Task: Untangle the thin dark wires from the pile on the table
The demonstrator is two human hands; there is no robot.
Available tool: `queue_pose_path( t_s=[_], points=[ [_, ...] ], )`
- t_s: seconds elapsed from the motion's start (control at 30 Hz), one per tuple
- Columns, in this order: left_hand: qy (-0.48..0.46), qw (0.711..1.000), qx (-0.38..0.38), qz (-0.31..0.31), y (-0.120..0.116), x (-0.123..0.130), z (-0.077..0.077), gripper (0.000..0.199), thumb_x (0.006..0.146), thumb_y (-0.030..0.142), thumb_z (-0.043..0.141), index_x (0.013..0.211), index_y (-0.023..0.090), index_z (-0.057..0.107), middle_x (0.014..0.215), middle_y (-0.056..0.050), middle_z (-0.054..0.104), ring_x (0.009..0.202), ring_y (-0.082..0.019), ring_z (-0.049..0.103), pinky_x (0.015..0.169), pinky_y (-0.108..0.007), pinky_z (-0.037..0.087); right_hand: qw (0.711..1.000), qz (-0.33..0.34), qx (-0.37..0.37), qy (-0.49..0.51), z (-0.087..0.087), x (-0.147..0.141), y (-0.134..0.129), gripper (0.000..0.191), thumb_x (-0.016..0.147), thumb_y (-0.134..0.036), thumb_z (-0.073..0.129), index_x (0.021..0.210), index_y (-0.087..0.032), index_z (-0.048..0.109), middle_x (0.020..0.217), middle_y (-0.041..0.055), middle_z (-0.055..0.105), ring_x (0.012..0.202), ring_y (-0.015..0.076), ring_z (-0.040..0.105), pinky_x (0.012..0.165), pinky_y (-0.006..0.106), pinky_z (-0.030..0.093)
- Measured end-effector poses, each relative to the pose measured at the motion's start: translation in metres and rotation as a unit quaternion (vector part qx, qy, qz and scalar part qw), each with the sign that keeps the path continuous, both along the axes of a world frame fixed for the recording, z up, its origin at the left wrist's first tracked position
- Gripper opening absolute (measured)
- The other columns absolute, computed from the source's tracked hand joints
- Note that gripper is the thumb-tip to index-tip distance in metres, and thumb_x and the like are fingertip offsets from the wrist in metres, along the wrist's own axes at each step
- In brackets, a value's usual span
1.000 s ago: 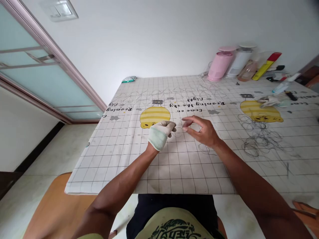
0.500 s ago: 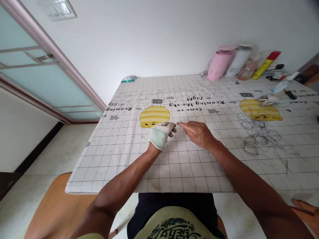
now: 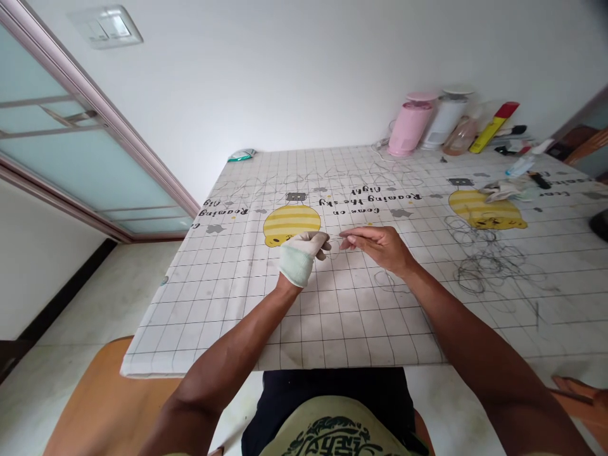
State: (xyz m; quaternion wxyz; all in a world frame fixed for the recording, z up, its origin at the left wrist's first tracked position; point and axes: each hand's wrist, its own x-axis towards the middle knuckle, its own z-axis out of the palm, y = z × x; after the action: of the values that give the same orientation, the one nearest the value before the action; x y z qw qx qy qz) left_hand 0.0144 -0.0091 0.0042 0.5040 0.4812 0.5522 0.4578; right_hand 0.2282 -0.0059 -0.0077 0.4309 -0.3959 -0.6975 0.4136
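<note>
My left hand (image 3: 305, 250), in a whitish glove with a pale green cuff, is over the printed yellow balloon on the checked tablecloth (image 3: 228, 329). Its fingers are pinched together on something too thin to make out. Just to the right is my bare right hand (image 3: 373, 242), its fingertips pointing at the glove across a small gap. The index finger and thumb of this hand are apart. A thin loop of wire (image 3: 384, 280) lies on the cloth beneath my right wrist. Farther right sits a loose tangle of dark wire (image 3: 479, 269).
Thin bent wires (image 3: 332, 174) run along the back of the table. At the back right stand a pink cylinder (image 3: 409, 128), a white one (image 3: 444, 120), bottles and a yellow-red tube (image 3: 494, 128). A crumpled glove (image 3: 508, 190) lies at the right.
My right hand's thumb and fingers have parted from their closed pose. The wire loop beneath my right wrist shows more clearly. The whole view has shifted slightly.
</note>
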Motion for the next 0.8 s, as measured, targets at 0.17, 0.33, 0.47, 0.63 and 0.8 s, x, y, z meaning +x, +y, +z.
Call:
queue_pose_path(
  t_s=[0.17, 0.33, 0.47, 0.63, 0.8],
  points=[
    [-0.038, 0.999, -0.002, 0.007, 0.002, 0.0, -0.006, 0.019, 0.083, 0.036, 0.068, 0.082, 0.019, 0.078, 0.078, -0.003, 0.076, 0.061, -0.013, 0.061, 0.063, -0.026, 0.05, 0.996, 0.028, -0.053, 0.07, 0.002, -0.004, 0.002, 0.034, 0.097, -0.051, 0.07, 0.107, -0.02, 0.08, 0.093, 0.0077, 0.081, 0.086, 0.0229, 0.077, 0.079, 0.039, 0.061],
    [-0.075, 0.997, 0.016, 0.016, 0.005, -0.001, -0.013, 0.024, 0.085, 0.04, 0.069, 0.087, 0.018, 0.078, 0.082, -0.004, 0.076, 0.062, -0.012, 0.062, 0.065, -0.025, 0.052, 0.996, -0.018, -0.037, 0.081, 0.006, 0.0, 0.005, 0.041, 0.099, -0.058, 0.066, 0.116, -0.021, 0.074, 0.102, 0.0101, 0.08, 0.093, 0.0237, 0.076, 0.077, 0.037, 0.06],
    [-0.123, 0.992, 0.022, 0.003, 0.007, -0.001, -0.019, 0.027, 0.086, 0.041, 0.068, 0.091, 0.016, 0.077, 0.085, -0.005, 0.076, 0.06, -0.011, 0.063, 0.066, -0.025, 0.053, 0.996, 0.021, -0.065, 0.053, -0.002, -0.004, 0.007, 0.04, 0.096, -0.059, 0.069, 0.106, -0.02, 0.076, 0.105, 0.01, 0.079, 0.093, 0.0226, 0.075, 0.077, 0.035, 0.06],
    [-0.149, 0.989, 0.009, -0.021, 0.008, -0.001, -0.021, 0.028, 0.085, 0.039, 0.069, 0.095, 0.014, 0.075, 0.087, -0.007, 0.076, 0.061, -0.011, 0.064, 0.065, -0.026, 0.055, 0.986, 0.057, -0.12, 0.103, -0.013, -0.017, 0.005, 0.038, 0.093, -0.056, 0.073, 0.096, -0.018, 0.075, 0.083, 0.0062, 0.077, 0.072, 0.019, 0.073, 0.068, 0.034, 0.059],
    [-0.167, 0.984, -0.019, -0.051, 0.011, 0.001, -0.018, 0.017, 0.086, 0.033, 0.068, 0.087, 0.016, 0.071, 0.085, -0.007, 0.075, 0.063, -0.012, 0.066, 0.065, -0.026, 0.056, 0.977, -0.013, -0.145, 0.158, -0.014, -0.018, 0.005, 0.034, 0.09, -0.051, 0.078, 0.096, -0.017, 0.076, 0.077, 0.0071, 0.076, 0.062, 0.0184, 0.07, 0.059, 0.033, 0.057]
  ],
)
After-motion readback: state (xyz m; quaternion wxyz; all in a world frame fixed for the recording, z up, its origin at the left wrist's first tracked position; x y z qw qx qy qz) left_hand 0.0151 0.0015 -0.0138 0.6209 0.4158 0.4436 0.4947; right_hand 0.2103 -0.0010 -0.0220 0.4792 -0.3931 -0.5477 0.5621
